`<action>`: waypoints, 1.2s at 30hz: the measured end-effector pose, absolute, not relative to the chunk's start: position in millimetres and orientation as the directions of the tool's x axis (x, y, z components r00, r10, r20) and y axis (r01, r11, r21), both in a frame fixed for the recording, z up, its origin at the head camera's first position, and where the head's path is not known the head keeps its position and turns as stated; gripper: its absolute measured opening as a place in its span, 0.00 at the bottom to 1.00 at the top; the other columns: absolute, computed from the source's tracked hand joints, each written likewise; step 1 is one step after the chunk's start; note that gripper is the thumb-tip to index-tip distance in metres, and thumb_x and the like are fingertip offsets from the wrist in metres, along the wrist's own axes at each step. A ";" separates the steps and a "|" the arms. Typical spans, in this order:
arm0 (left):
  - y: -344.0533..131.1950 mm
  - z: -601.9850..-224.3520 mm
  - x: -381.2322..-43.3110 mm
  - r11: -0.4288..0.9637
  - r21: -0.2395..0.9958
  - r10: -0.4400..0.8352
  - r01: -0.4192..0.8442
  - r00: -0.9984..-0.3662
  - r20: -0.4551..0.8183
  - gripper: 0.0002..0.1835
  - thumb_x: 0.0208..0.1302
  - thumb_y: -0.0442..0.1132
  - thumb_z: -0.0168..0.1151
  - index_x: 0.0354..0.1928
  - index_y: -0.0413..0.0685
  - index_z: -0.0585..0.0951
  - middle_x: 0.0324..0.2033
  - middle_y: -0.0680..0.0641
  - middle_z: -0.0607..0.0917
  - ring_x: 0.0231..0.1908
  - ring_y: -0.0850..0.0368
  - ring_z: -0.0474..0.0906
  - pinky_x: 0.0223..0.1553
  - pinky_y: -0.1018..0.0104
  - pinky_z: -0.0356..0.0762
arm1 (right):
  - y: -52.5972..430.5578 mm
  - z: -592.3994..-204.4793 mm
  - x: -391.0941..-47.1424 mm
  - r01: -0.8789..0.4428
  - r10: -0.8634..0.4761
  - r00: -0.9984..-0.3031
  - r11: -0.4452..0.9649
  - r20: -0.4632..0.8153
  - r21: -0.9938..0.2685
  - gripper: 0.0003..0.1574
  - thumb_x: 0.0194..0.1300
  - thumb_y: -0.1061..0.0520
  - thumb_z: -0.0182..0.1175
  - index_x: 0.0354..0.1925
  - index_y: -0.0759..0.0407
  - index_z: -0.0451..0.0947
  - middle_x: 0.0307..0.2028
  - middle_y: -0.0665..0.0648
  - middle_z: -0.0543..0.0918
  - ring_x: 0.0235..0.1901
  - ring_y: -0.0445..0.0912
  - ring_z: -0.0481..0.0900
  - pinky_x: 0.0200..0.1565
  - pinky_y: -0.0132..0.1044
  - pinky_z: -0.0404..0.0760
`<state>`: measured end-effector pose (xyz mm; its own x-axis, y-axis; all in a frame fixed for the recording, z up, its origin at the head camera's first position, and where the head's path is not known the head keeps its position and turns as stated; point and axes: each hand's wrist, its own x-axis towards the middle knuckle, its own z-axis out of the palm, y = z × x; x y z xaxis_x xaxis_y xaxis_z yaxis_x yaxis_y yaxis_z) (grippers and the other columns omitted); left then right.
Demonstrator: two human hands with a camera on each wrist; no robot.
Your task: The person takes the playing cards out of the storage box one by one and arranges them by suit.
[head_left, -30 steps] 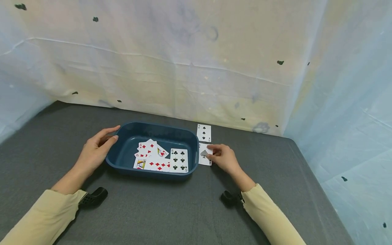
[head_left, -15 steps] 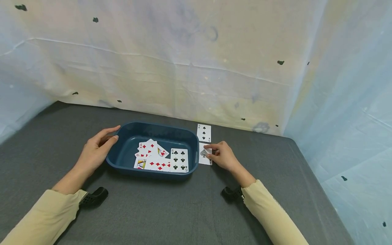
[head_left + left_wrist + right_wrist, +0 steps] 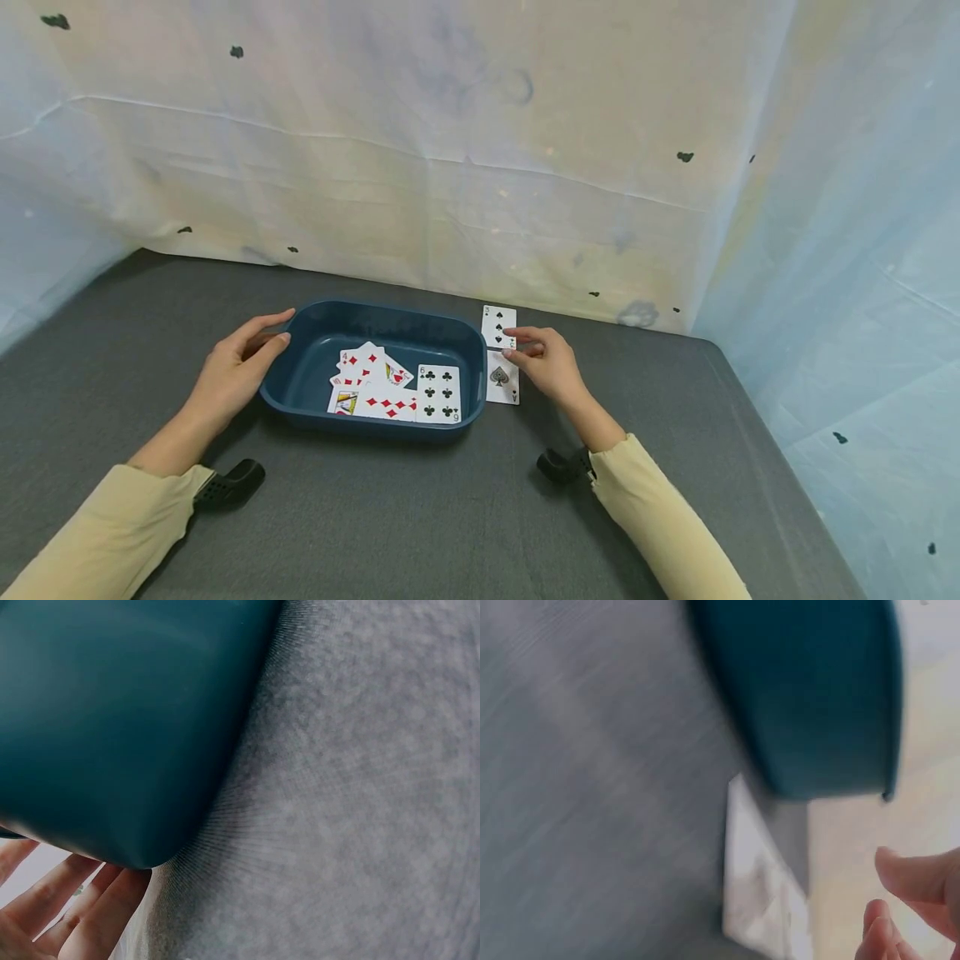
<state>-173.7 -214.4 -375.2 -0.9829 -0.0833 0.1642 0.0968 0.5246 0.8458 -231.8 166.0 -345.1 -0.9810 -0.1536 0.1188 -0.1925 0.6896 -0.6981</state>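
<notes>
Cream sleeves (image 3: 105,529), two of them, lead us to two bare hands, so we'll start there. The left hand (image 3: 228,375) is at the left end of the blue tray (image 3: 360,427), thumb and forefinger spread along the outside of its rounded end, touching it. The right hand (image 3: 551,367) is just past the tray's right end, thumb and forefinger apart with nothing pinched between them; whether the fingertips brush a card, we can't tell. What we'd say the next move turns on is the pair of loose cards under those fingers: the three of spades (image 3: 495,325) by the tray's far right corner, and the ace of spades (image 3: 501,387) right beside its right end. Both have their long axis running away from us, crossways to the tray's, and the right hand is way closer, reaching in from their right. As for counts: one tray, two loose cards outside it, and inside it we make out at least five, including a six of clubs (image 3: 438,393) on the right; overlaps spoil an exact tally. Further out, we've got two black wrist units (image 3: 232,483) nearer us than the tray, one grey tabletop (image 3: 420,517) under it, and pale curtain (image 3: 450,108) behind it.
</notes>
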 end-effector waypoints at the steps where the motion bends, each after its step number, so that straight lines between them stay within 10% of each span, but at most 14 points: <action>1: -214.3 -374.9 -173.8 0.525 0.846 -0.083 0.095 -0.983 0.162 0.28 0.75 0.53 0.43 0.72 0.53 0.62 0.62 0.28 0.70 0.59 0.31 0.67 0.50 0.36 0.67 | 163.2 -341.8 -231.9 -0.190 -0.142 -0.982 0.677 0.127 -0.711 0.22 0.63 0.57 0.65 0.55 0.56 0.80 0.50 0.63 0.78 0.42 0.52 0.82 0.39 0.41 0.80; 17: -214.2 -374.3 -173.3 0.522 0.848 -0.084 0.090 -0.984 0.157 0.28 0.75 0.53 0.43 0.72 0.52 0.62 0.62 0.28 0.70 0.58 0.32 0.68 0.51 0.36 0.68 | 110.3 -317.6 -230.0 -0.245 -0.173 -0.967 0.438 0.186 -0.865 0.19 0.62 0.57 0.65 0.52 0.58 0.80 0.46 0.59 0.82 0.43 0.51 0.81 0.44 0.40 0.80; 24: -214.1 -375.8 -173.9 0.526 0.845 -0.089 0.097 -0.982 0.168 0.28 0.75 0.53 0.43 0.72 0.52 0.63 0.61 0.28 0.71 0.58 0.31 0.68 0.51 0.35 0.68 | 87.2 -321.2 -229.7 -0.198 -0.241 -0.966 0.442 0.097 -0.875 0.20 0.62 0.56 0.66 0.52 0.59 0.80 0.42 0.58 0.81 0.36 0.46 0.81 0.41 0.39 0.81; 36: -214.0 -374.4 -173.9 0.527 0.846 -0.093 0.082 -0.984 0.153 0.28 0.75 0.54 0.42 0.72 0.53 0.62 0.62 0.28 0.70 0.59 0.32 0.67 0.52 0.35 0.67 | 68.0 -325.2 -225.8 -0.194 -0.376 -0.926 0.562 -0.039 -0.804 0.24 0.61 0.54 0.67 0.55 0.59 0.78 0.53 0.61 0.80 0.52 0.51 0.78 0.52 0.42 0.78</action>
